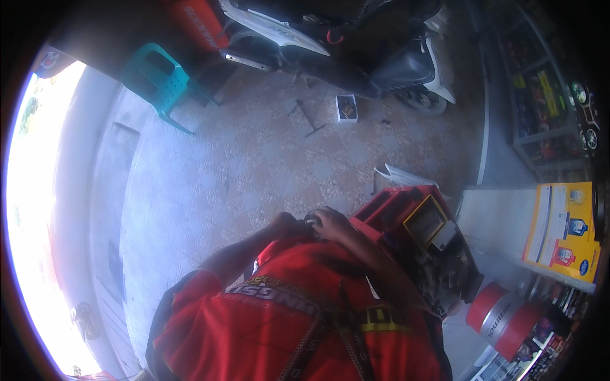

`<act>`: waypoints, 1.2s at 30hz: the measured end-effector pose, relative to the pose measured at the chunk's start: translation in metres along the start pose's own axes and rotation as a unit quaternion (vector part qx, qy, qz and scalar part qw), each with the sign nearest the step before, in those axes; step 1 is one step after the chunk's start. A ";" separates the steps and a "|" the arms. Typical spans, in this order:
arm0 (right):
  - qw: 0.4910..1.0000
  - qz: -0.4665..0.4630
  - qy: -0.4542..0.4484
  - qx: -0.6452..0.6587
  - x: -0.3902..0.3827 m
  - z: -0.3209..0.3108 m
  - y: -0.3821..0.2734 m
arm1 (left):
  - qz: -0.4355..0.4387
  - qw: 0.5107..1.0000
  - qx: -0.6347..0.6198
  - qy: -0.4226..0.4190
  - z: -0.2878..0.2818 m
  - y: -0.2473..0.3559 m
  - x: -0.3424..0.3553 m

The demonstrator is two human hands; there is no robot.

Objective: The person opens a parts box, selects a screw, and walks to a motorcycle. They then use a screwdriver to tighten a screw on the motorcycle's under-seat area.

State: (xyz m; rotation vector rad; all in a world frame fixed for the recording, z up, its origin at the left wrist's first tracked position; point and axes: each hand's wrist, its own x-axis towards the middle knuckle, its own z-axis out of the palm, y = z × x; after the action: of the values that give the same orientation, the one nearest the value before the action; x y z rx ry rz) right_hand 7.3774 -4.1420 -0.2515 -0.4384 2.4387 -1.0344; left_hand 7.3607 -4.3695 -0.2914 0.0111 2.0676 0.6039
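Close in front of my red shirt, my left hand point(284, 224) and my right hand point(330, 224) meet at waist height. The right fingers curl in around a small dark thing with a pale spot point(311, 220); its kind is too small to make out. My left fingers bend toward the same spot, and their tips are partly hidden. Just right of my right forearm stands a red tool trolley point(381, 216) with a yellow-framed tray point(426, 220) and a small white box on top.
Ahead on the tiled floor point(254, 165) lie a T-shaped metal tool point(307, 119) and a small open white box point(346, 108). A scooter point(400, 70) stands beyond. A green plastic chair point(166, 86) is far left; a glass cabinet point(540, 95) and red drum point(505, 320) are at the right.
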 end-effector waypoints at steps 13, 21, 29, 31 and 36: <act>0.975 -0.092 -0.189 -0.066 0.137 -0.028 -0.018 | -0.007 0.907 -0.421 0.028 -0.031 -0.057 0.042; 0.981 -0.110 -0.160 -0.023 0.202 -0.118 0.037 | 0.055 0.903 -0.421 0.061 -0.115 0.048 0.095; 0.992 -0.101 0.051 -0.051 0.223 -0.242 0.118 | 0.475 0.823 0.241 0.196 -0.200 0.183 0.213; 0.994 -0.051 0.076 -0.056 0.214 -0.276 0.139 | 0.488 0.812 0.275 0.167 -0.212 0.233 0.232; 0.988 0.020 0.155 -0.020 0.180 -0.349 0.202 | 0.470 0.839 0.266 0.062 -0.223 0.365 0.270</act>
State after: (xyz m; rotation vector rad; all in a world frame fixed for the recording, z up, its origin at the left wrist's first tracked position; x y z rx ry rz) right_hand 7.0205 -3.8814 -0.2360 -0.2549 2.7326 -1.1086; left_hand 6.9497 -4.0759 -0.2576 1.4093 2.2085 0.5669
